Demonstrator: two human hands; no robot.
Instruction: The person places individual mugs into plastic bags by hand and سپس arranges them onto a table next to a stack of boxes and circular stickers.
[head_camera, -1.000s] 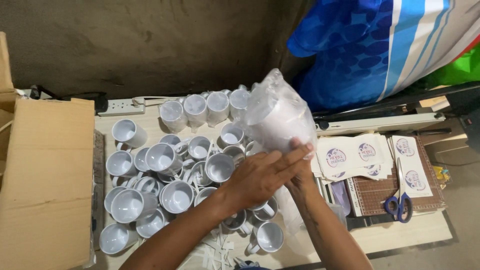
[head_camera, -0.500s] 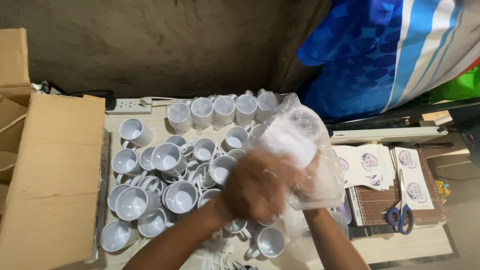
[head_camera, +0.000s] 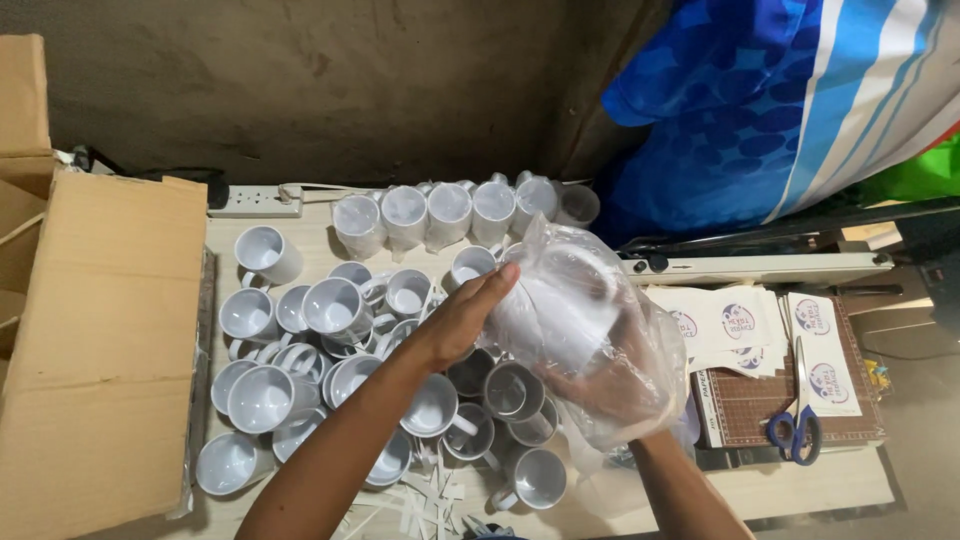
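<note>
Bag (head_camera: 600, 340) now lowered over mug (head_camera: 550, 320); right hand (head_camera: 610, 385) inside gripping mug, left hand (head_camera: 465, 315) steadying at 9 o'clock

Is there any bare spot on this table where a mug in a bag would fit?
The table is bare along its near right edge, in front of the cutting mat and scissors. A smaller patch lies at the back, between the power strip and the lone mug. The loose mugs crowd the middle, under the left hand and right hand, which hold the bagged mug.
</note>
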